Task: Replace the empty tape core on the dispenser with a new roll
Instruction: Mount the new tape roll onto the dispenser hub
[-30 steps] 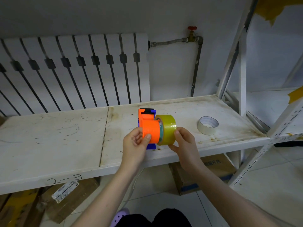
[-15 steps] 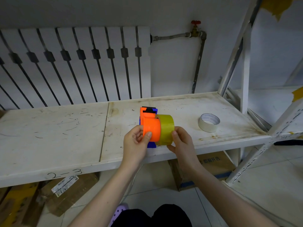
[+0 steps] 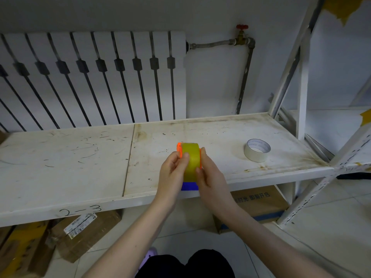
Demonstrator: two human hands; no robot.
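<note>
Tape roll: the yellowish new roll [image 3: 191, 161] sits on the orange-and-blue dispenser [image 3: 188, 186], held up between our two hands over the front edge of the shelf
Dispenser: we see only an orange rim at the roll's upper left and a blue base poking out below it; whether the roll is fully seated we cannot tell
Left hand: our left hand [image 3: 172, 173] grips the left side, thumb laid on the roll's face, fingers curled behind on the orange part
Right hand: our right hand [image 3: 210, 177] closes on the right side of the roll, thumb on its front edge, fingertips up along the far side
Empty core: a pale, nearly bare ring [image 3: 257, 150] lies flat on the shelf, well apart to the right of our hands
Shelf: a white board [image 3: 80, 161] in two panels with a seam between, scuffed with dark marks and brownish stains; "2-3" is handwritten on its front lip
Frame: white perforated metal uprights [image 3: 301, 101] stand at the right end
Room: a white ribbed radiator [image 3: 100, 77] lines the wall behind, with a pipe and a red-handled valve [image 3: 242, 27] to its right
Floor: pale tiles, with cardboard boxes [image 3: 259, 203] under the shelf
</note>
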